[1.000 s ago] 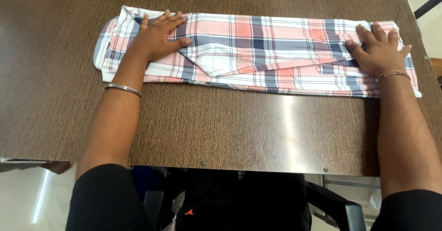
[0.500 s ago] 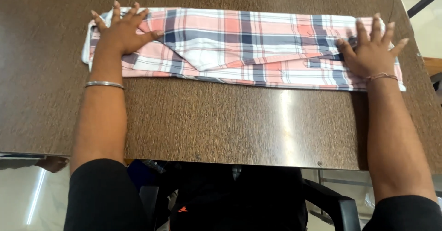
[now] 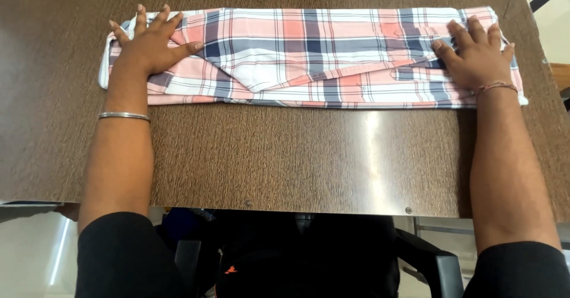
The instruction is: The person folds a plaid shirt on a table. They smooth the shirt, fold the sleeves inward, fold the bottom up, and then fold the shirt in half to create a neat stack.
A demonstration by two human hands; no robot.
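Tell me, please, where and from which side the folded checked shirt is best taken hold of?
Probably at its two short ends. The shirt lies as a long flat band across the table, with the left hand and right hand pressed flat on the ends. Pinching each end from its outer side should keep the folded layers together.

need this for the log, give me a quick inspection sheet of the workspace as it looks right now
surface: dark brown wood-grain table, glossy, with glare near the front edge
job's things: plaid shirt, pink, white and navy, folded into a long flat band lying across the table
clutter: nothing seen
grippers: left hand flat on the shirt's left end, fingers spread; right hand flat on the right end; neither grasps the cloth
wrists: metal bangle on the left, thin thread band on the right
cables: nothing seen
surroundings: black chair below the table edge, pale floor at lower left
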